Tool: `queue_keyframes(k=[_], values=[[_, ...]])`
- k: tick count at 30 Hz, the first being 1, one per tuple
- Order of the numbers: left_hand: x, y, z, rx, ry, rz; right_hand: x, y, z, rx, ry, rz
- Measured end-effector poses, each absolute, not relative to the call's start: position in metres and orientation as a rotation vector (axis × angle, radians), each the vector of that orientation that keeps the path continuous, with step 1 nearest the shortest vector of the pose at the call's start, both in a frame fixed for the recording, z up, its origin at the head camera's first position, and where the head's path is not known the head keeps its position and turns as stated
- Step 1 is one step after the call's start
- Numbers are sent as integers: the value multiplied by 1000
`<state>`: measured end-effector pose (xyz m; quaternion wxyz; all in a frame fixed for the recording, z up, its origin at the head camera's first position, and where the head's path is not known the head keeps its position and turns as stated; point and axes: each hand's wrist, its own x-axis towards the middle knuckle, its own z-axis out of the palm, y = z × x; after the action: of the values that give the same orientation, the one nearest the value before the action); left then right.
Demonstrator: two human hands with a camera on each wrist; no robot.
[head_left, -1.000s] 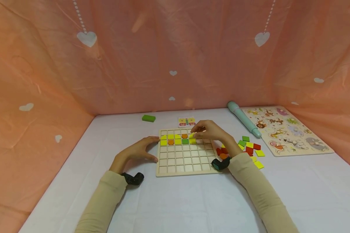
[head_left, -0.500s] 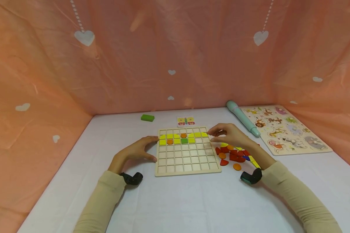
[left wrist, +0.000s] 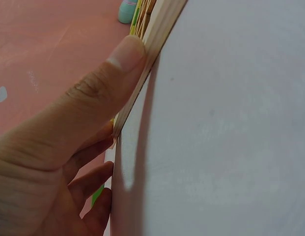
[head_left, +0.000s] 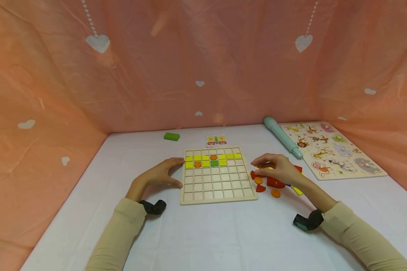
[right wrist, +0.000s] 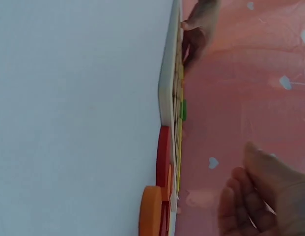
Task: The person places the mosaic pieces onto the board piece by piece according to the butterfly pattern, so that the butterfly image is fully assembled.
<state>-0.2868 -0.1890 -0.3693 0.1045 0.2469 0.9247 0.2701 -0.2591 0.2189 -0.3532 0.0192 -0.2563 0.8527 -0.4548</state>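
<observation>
Grid board [head_left: 213, 185]: pale wood, flat, squarish, divided by thin raised strips, its corners slightly rounded. Set into its far rows: yellow tiles [head_left: 222, 163] (some square, some with a curved side), two orange discs and one green square [head_left: 214, 163]. Loose pieces, smooth and painted: red pieces [head_left: 275, 183], several with curved edges; an orange disc [head_left: 276, 193]; yellow pieces; a sliver of blue.

Beyond the board: a small printed card [head_left: 216, 140] and a green block [head_left: 171, 136]. At far right: a mint-green rod [head_left: 282, 137], bulbous at one end, and an animal puzzle board [head_left: 352, 176]. Ground: white cloth [head_left: 203, 237], lightly creased. Backdrop: pink fabric [head_left: 149, 82] with white hearts.

Position: the board lies just right of the left hand [head_left: 160, 174], touching it; the loose pieces lie beside the board's right edge, partly beneath the right hand [head_left: 279, 169].

Pose: left hand unclenched, thumb and fingers spread against the board's left edge. Right hand released, hovering over the pieces, thumb parted from loosely bent fingers, forearm slanting in from the lower right. Beige sleeves [head_left: 118, 235] cover both forearms.
</observation>
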Motion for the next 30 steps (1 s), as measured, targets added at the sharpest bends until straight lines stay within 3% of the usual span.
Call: queue_keyframes(k=[10, 30], values=[[-287, -188, -370, 750, 2724, 804, -271, 234, -372, -1227, 2474, -1230], [-286, -189, -368, 750, 2728, 776, -273, 238, -375, -1188, 2564, -1046]])
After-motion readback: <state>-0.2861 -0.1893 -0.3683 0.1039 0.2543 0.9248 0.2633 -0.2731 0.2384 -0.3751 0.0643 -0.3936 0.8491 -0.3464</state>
